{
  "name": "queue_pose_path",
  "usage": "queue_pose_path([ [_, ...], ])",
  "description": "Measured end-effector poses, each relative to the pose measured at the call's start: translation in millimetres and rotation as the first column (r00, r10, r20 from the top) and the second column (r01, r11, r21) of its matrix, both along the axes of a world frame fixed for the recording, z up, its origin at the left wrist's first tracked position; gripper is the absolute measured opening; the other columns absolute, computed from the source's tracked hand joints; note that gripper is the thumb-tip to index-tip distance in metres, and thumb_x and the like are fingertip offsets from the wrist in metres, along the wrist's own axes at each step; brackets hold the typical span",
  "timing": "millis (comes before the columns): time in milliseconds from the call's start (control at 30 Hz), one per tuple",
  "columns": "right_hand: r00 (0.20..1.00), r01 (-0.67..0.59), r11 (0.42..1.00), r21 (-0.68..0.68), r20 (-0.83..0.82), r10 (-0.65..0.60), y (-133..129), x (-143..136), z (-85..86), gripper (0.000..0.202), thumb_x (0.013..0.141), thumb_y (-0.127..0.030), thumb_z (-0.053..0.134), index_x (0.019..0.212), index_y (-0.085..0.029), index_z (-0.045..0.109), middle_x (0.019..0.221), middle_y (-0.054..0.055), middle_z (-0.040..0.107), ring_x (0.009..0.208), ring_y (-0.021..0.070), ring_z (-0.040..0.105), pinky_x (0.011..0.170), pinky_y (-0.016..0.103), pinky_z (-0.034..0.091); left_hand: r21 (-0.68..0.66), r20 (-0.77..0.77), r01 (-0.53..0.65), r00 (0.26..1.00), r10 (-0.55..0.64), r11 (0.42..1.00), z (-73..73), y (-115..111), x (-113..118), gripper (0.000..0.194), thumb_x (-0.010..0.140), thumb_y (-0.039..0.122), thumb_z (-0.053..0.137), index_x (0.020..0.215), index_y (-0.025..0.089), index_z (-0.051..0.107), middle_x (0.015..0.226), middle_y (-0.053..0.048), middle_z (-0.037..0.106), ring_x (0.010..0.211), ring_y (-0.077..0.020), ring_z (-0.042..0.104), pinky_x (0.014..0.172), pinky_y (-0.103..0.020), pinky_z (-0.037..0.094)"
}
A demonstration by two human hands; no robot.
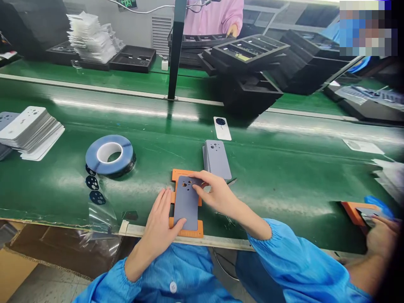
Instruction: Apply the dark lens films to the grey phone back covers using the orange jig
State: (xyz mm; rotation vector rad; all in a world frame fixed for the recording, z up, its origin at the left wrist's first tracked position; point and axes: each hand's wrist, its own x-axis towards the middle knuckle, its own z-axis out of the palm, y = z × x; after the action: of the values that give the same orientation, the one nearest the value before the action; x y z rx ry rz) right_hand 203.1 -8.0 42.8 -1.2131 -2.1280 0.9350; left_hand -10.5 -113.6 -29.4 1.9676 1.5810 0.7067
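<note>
A grey phone back cover (186, 206) with camera holes lies in an orange jig (186, 233) at the bench's front edge. My left hand (159, 225) rests flat beside the jig's left side, fingers stretched out, its thumb on the cover's lower part. At the cover's upper right, my right hand (217, 193) has its thumb and fingers closed around the edge near the holes; the fingertips are partly hidden. Just behind stands a stack of grey back covers (219, 160). A roll of blue-clear film (110, 155) lies to the left, its strip carrying black camera-shaped stickers (92, 182).
White covers (34, 130) are piled at far left. One white cover with a dark sticker (222, 128) lies farther back. Black trays (249, 50) are stacked behind. At right, a co-worker's hand (380, 240) is by another orange jig (353, 212). Another person stands opposite.
</note>
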Motion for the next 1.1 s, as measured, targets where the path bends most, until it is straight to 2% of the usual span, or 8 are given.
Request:
queue_pose_path([
  [133,0.991,0.029,0.992,0.125,0.128,-0.045,-3.2,-8.5,-14.1,0.043,0.09,-0.018,0.057,0.132,-0.021,0.057,0.123,0.012,0.064,0.113,0.0266,0.064,0.1,0.046,0.056,0.015,-0.002,0.0,1.0,0.0,1.0,-1.1,-0.1,0.4,0.088,0.096,0.041,0.061,0.165,0.022,0.009,0.166,-0.016,0.033,0.156,-0.0342,0.025,0.122,-0.056,0.035],
  [267,0.962,0.0,0.968,0.251,0.264,-0.069,-5.9,-17.7,-28.3,0.049,0.088,-0.022,0.056,0.137,-0.015,0.051,0.142,0.021,0.052,0.135,0.0343,0.05,0.112,0.054,0.046,0.034,-0.019,0.011,1.0,-0.011,0.999,1.3,0.2,0.4,0.091,0.096,0.04,0.06,0.165,0.024,0.004,0.168,-0.014,0.03,0.156,-0.0331,0.026,0.122,-0.054,0.034],
  [433,0.89,-0.028,0.943,0.332,0.438,-0.127,-10.0,-25.4,-44.6,0.055,0.089,-0.023,0.051,0.142,-0.005,0.048,0.159,0.027,0.037,0.15,0.0416,0.032,0.118,0.064,0.033,0.058,-0.12,0.116,0.987,-0.108,0.992,8.5,1.4,-0.5,0.068,0.1,0.035,0.054,0.162,0.032,0.026,0.172,-0.009,0.015,0.157,-0.0347,0.022,0.121,-0.056,0.034],
  [533,0.864,-0.045,0.931,0.363,0.482,-0.146,-14.8,-27.4,-50.6,0.062,0.091,-0.021,0.047,0.15,-0.002,0.042,0.163,0.027,0.032,0.152,0.0414,0.028,0.12,0.065,0.029,0.069,-0.15,0.136,0.981,-0.124,0.988,9.7,2.0,-1.0,0.063,0.101,0.034,0.053,0.16,0.031,0.032,0.172,-0.009,0.015,0.157,-0.0354,0.02,0.12,-0.057,0.035],
  [633,0.871,-0.073,0.912,0.403,0.471,-0.138,-22.9,-28.4,-55.4,0.065,0.095,-0.017,0.042,0.159,-0.007,0.032,0.165,0.022,0.032,0.154,0.0369,0.028,0.121,0.062,0.03,0.082,-0.15,0.139,0.981,-0.126,0.987,8.9,2.5,-1.3,0.065,0.1,0.033,0.054,0.161,0.031,0.031,0.172,-0.009,0.014,0.157,-0.0359,0.021,0.119,-0.058,0.036],
  [733,0.884,-0.12,0.905,0.409,0.459,-0.091,-32.0,-30.3,-61.9,0.066,0.096,-0.011,0.038,0.161,-0.009,0.028,0.163,0.018,0.036,0.153,0.0325,0.032,0.12,0.055,0.038,0.081,-0.163,0.148,0.978,-0.133,0.986,8.5,2.9,-1.1,0.068,0.099,0.032,0.055,0.162,0.031,0.027,0.172,-0.01,0.013,0.156,-0.0361,0.022,0.118,-0.058,0.037],
  [833,0.877,-0.104,0.915,0.39,0.47,-0.101,-37.2,-33.4,-67.8,0.065,0.096,-0.01,0.037,0.161,-0.009,0.03,0.163,0.017,0.036,0.152,0.0332,0.033,0.116,0.053,0.045,0.068,-0.18,0.144,0.975,-0.13,0.987,9.0,2.9,-0.4,0.068,0.1,0.033,0.054,0.162,0.032,0.026,0.172,-0.009,0.014,0.157,-0.0354,0.021,0.118,-0.058,0.037],
  [1100,0.88,-0.073,0.931,0.357,0.462,-0.109,-34.3,-37.1,-65.7,0.06,0.097,-0.012,0.038,0.157,-0.007,0.039,0.162,0.017,0.038,0.152,0.0327,0.034,0.117,0.052,0.044,0.036,-0.187,0.141,0.973,-0.132,0.989,8.3,2.9,-1.1,0.066,0.1,0.033,0.053,0.161,0.031,0.028,0.172,-0.009,0.015,0.157,-0.0352,0.021,0.118,-0.058,0.037],
])
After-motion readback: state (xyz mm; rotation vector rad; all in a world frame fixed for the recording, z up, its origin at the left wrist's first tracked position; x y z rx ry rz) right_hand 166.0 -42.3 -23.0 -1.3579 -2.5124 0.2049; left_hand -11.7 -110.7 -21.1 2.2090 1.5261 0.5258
